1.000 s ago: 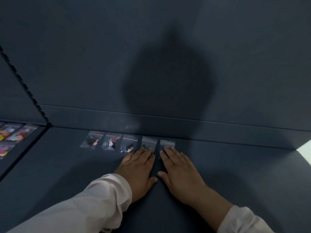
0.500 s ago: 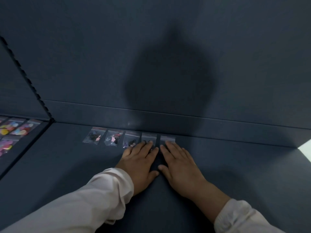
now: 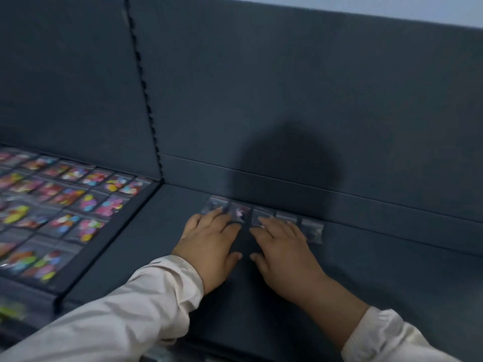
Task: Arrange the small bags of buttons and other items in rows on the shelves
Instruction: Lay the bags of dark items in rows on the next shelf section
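Note:
Several small clear bags of dark items (image 3: 312,230) lie in one row at the back of the dark blue shelf (image 3: 392,278). My left hand (image 3: 210,244) rests flat, palm down, with its fingertips on the leftmost bags (image 3: 239,213). My right hand (image 3: 283,250) also lies flat beside it, fingers spread over the middle bags. Neither hand grips anything. The rightmost bag lies uncovered just right of my right fingers.
The neighbouring shelf section on the left holds several rows of bags with colourful buttons (image 3: 86,202). A toothed upright strip (image 3: 146,100) divides the two sections. The shelf's back wall (image 3: 313,87) rises right behind the row, with a head's shadow on it.
Both hands slid left along the row, from the right-hand bags to the left and middle ones. The view swung left and down, showing more of the colourful bags.

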{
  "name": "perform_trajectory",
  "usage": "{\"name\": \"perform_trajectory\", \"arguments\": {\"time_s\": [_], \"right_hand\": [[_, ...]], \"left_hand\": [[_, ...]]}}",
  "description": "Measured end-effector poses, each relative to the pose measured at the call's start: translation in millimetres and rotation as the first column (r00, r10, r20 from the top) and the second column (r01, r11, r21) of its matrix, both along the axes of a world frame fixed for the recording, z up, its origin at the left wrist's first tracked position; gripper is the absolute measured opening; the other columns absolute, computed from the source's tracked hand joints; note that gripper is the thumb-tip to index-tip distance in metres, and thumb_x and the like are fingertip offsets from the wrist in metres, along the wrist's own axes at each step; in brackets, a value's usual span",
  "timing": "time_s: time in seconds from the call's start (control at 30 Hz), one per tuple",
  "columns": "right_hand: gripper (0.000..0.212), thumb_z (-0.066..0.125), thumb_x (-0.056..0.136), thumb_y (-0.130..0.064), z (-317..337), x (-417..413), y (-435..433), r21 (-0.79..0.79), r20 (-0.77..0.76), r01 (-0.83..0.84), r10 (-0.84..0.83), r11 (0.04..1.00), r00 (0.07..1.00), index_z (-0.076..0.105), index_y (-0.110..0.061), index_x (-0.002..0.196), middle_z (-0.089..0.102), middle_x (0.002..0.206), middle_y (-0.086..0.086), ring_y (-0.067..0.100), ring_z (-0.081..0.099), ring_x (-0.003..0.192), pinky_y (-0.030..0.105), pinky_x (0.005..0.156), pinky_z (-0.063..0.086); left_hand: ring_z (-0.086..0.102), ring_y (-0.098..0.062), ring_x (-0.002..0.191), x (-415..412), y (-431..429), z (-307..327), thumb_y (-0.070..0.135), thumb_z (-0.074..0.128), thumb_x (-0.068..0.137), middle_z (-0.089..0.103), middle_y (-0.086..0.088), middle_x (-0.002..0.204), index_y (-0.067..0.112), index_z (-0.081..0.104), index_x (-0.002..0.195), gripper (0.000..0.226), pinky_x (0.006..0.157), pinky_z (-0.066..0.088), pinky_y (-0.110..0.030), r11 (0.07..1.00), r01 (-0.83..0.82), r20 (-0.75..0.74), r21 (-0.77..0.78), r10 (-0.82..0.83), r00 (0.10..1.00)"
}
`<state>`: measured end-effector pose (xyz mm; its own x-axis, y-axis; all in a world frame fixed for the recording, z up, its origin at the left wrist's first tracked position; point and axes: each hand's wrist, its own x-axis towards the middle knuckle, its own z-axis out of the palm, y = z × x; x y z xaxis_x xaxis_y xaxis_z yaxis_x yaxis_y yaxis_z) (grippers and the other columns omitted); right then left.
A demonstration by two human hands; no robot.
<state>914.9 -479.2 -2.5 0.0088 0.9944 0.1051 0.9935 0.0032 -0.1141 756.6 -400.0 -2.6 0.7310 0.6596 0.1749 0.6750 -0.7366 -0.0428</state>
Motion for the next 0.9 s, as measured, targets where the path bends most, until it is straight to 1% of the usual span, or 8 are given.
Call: {"name": "perform_trajectory", "arguments": {"time_s": [0.1, 0.3, 0.43, 0.53, 0.6, 0.73, 0.77, 0.9], "right_hand": [[0.055, 0.041, 0.095, -0.042, 10.7, -48.4, 15.0, -0.022, 0.028, -0.075, 0.075, 0.997, 0.997, 0.028, -0.024, 0.145, 0.016, 0.157, 0.000, 0.018, 0.010, 0.144, 0.037, 0.116, 0.000], [0.058, 0.032, 0.097, -0.047, 28.1, -179.7, 46.2, -0.029, 0.042, -0.206, 0.207, 0.978, 0.977, 0.017, -0.026, 0.148, 0.009, 0.158, -0.002, 0.016, 0.004, 0.145, 0.035, 0.116, -0.001], [0.060, 0.025, 0.096, -0.053, 33.0, -281.8, 66.1, -0.025, 0.036, -0.303, 0.303, 0.953, 0.952, 0.015, -0.026, 0.149, 0.011, 0.157, -0.004, 0.014, 0.007, 0.144, 0.033, 0.116, 0.000], [0.075, 0.004, 0.084, -0.061, 34.5, -357.3, 79.0, 0.013, 0.063, -0.380, 0.379, 0.925, 0.923, 0.015, -0.024, 0.149, 0.014, 0.157, -0.003, 0.015, 0.010, 0.144, 0.032, 0.116, 0.003], [0.065, 0.018, 0.093, -0.056, 37.5, -402.4, 85.4, 0.016, 0.036, -0.402, 0.401, 0.916, 0.915, 0.016, -0.022, 0.149, 0.016, 0.156, -0.003, 0.014, 0.011, 0.144, 0.032, 0.116, 0.004], [0.060, 0.032, 0.097, -0.048, 48.4, -475.5, 96.5, 0.011, 0.011, -0.467, 0.467, 0.884, 0.884, 0.016, -0.021, 0.148, 0.014, 0.156, -0.004, 0.013, 0.009, 0.143, 0.030, 0.115, 0.003], [0.060, 0.032, 0.097, -0.048, 50.9, -489.3, 100.8, -0.001, -0.003, -0.476, 0.476, 0.879, 0.879, 0.016, -0.021, 0.148, 0.015, 0.156, -0.004, 0.013, 0.009, 0.143, 0.030, 0.115, 0.003], [0.057, 0.035, 0.096, -0.049, 56.1, -533.0, 130.1, 0.007, -0.009, -0.515, 0.515, 0.857, 0.857, 0.027, -0.020, 0.144, 0.027, 0.150, -0.002, 0.018, 0.021, 0.140, 0.035, 0.116, 0.016]], "left_hand": [[0.066, -0.023, 0.103, -55.3, 3.2, 10.2, 0.055, 0.055, 0.058, 0.070, 0.001, 0.106, 0.024, 0.071, 0.100, 0.055, 0.086, 0.050, -0.041, 0.995, -0.095, -0.012, 0.028, 0.095, 0.995], [0.067, -0.023, 0.099, -200.3, 2.1, 32.3, 0.056, 0.048, 0.062, 0.070, 0.001, 0.105, 0.024, 0.070, 0.102, 0.056, 0.080, 0.053, -0.040, 0.963, -0.269, -0.014, 0.022, 0.269, 0.963], [0.062, -0.023, 0.108, -311.5, -0.5, 38.0, 0.056, 0.043, 0.069, 0.066, 0.000, 0.115, 0.025, 0.066, 0.110, 0.056, 0.093, 0.038, -0.038, 0.918, -0.397, 0.025, -0.001, 0.397, 0.917], [0.025, -0.020, 0.140, -390.7, -2.1, 42.0, 0.052, 0.044, 0.088, 0.032, 0.002, 0.150, 0.027, 0.033, 0.142, 0.061, 0.110, 0.019, -0.039, 0.895, -0.445, 0.012, -0.029, 0.446, 0.895], [0.016, -0.018, 0.143, -438.9, -3.8, 39.6, 0.052, 0.040, 0.091, 0.023, 0.004, 0.153, 0.027, 0.023, 0.146, 0.063, 0.112, 0.014, -0.037, 0.874, -0.486, 0.044, 0.013, 0.485, 0.873], [0.055, -0.027, 0.118, -514.8, -9.4, 46.8, 0.051, 0.053, 0.074, 0.060, -0.002, 0.125, 0.020, 0.058, 0.124, 0.059, 0.093, 0.042, -0.045, 0.821, -0.569, 0.088, -0.044, 0.571, 0.816], [0.057, -0.027, 0.116, -529.2, -8.1, 49.4, 0.051, 0.055, 0.073, 0.062, -0.001, 0.123, 0.020, 0.060, 0.122, 0.058, 0.092, 0.043, -0.044, 0.818, -0.574, 0.112, -0.031, 0.574, 0.812], [0.025, -0.014, 0.139, -568.3, 7.4, 54.0, 0.052, 0.044, 0.090, 0.030, 0.009, 0.149, 0.030, 0.028, 0.144, 0.060, 0.110, 0.019, -0.034, 0.783, -0.620, 0.180, -0.047, 0.617, 0.766]]}}
